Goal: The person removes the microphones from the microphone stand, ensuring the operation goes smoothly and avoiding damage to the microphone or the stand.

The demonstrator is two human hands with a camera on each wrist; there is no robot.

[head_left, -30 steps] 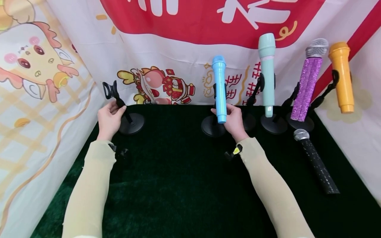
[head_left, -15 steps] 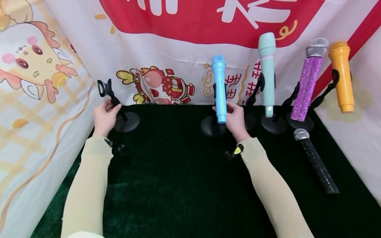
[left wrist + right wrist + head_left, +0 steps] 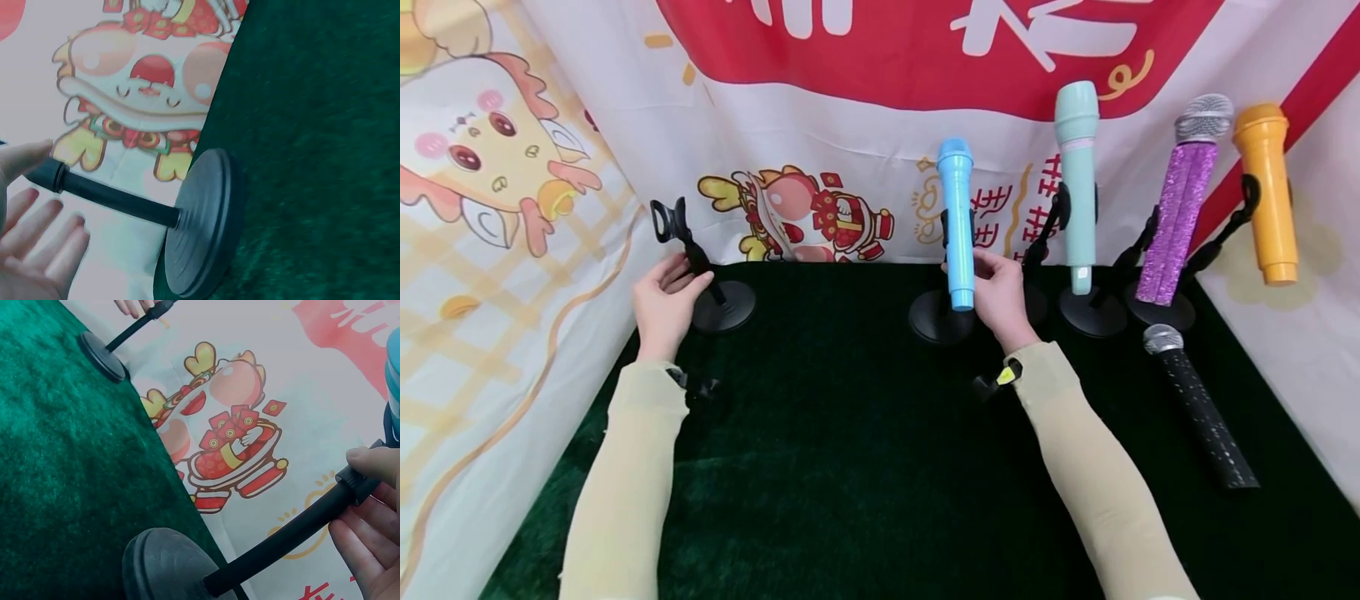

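At the left, a black desktop microphone stand (image 3: 724,307) has a bare clip on top. My left hand (image 3: 664,304) is at its upper pole; in the left wrist view the thumb lies along the collar (image 3: 49,175) and the fingers spread loosely below it. A second black stand (image 3: 938,317) holds a light blue microphone (image 3: 957,225) in its clip. My right hand (image 3: 1003,296) grips that stand just under the clip, with the thumb on the collar (image 3: 357,484) and fingers behind the pole, as the right wrist view shows. The microphone partly covers these fingers in the head view.
Further right, more stands hold a mint microphone (image 3: 1078,183), a purple glitter microphone (image 3: 1178,221) and an orange microphone (image 3: 1266,192). A black speckled microphone (image 3: 1202,408) lies on the dark green cloth (image 3: 850,467). A printed white curtain (image 3: 820,125) hangs behind.
The left stand has shifted a little to the left together with my left hand, whose fingers now look looser on it. My right hand and the light blue microphone have stayed nearly in place.
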